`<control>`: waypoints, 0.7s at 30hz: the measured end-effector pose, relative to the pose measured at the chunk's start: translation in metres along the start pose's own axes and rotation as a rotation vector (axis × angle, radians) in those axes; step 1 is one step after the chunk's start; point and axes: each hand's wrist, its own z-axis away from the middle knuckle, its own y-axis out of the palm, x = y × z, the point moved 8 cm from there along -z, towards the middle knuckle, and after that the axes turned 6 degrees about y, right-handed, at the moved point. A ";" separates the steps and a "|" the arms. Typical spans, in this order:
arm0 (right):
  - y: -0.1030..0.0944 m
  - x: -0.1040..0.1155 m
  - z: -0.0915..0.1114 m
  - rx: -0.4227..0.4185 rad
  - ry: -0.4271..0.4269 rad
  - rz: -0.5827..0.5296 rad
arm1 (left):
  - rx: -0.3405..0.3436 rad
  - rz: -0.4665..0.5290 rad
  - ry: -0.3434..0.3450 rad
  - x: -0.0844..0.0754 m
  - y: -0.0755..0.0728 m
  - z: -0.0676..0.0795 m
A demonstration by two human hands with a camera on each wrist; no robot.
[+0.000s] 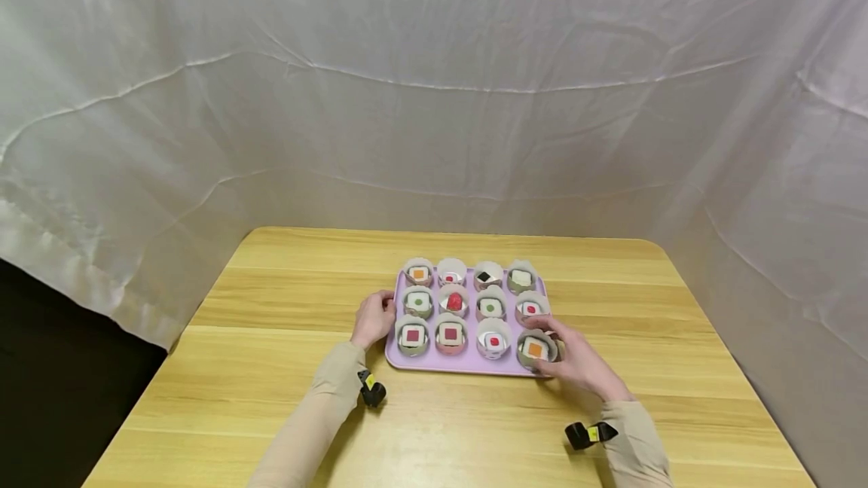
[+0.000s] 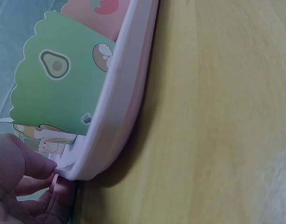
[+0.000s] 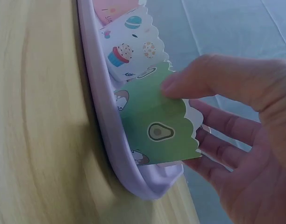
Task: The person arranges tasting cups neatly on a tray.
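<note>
A shallow lilac tray (image 1: 434, 364) carries several scalloped paper cups in rows, each with a small sushi-like piece inside. At the tray's left side my left hand (image 1: 374, 317) pinches the rim (image 2: 70, 173), thumb above and fingers beneath. My right hand (image 1: 576, 356) holds the green avocado-printed cup (image 3: 152, 112) at the front right corner. The thumb presses its near side while the fingers reach round the far side. Inside that cup lies a white piece with an orange square (image 1: 535, 350). A white cup with a cupcake print (image 3: 129, 51) stands beside it.
The tray lies on a wood-grain table (image 1: 271, 398). Pale fabric (image 1: 434, 134) hangs behind the table and along both sides. Small black cameras are strapped to the left wrist (image 1: 372, 390) and right wrist (image 1: 588, 435).
</note>
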 end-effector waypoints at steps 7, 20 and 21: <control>-0.001 0.001 -0.001 -0.022 -0.030 -0.002 | -0.004 -0.004 0.010 -0.001 -0.001 0.000; -0.004 0.003 0.000 -0.090 -0.031 0.014 | -0.009 0.002 -0.002 -0.001 -0.002 0.001; -0.005 0.003 0.000 -0.095 -0.031 0.019 | -0.009 0.003 -0.002 -0.001 -0.002 0.001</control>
